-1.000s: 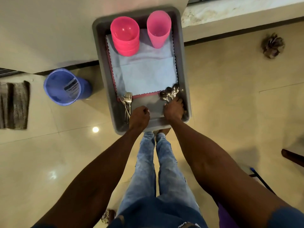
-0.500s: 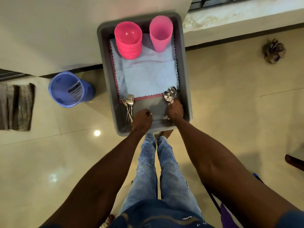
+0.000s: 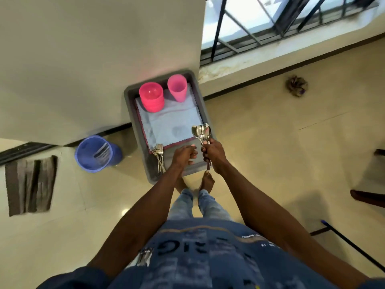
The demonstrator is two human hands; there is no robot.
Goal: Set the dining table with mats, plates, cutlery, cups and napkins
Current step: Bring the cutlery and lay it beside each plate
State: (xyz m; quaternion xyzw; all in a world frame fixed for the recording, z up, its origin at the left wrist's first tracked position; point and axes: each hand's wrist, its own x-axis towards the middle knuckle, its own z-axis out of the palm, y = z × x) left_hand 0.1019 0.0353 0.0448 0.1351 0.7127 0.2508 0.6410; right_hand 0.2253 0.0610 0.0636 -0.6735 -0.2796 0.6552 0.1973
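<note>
Several spoons (image 3: 201, 132) bunched in the right hand (image 3: 213, 156), fingers curled round the handles, above the grey tray (image 3: 205, 113); left hand (image 3: 184, 155) loosely curled, empty. Keep handles aligned; collect forks (image 3: 159, 154) next.

Large dark block letters are showing across the person's blue printed shirt (image 3: 200, 253) at the bottom centre of the frame, seen upside down from the head camera; the shapes "RIG" are reading out with some doubt, and the rest of the word is lying hidden in the fabric's folds. A line of small pale print is running along the shirt toward the lower right, ending in what may be "13", too small to be sure. The blue bucket (image 3: 96, 153) at centre left is carrying a pale label inside its rim, its print too blurred to read.
</note>
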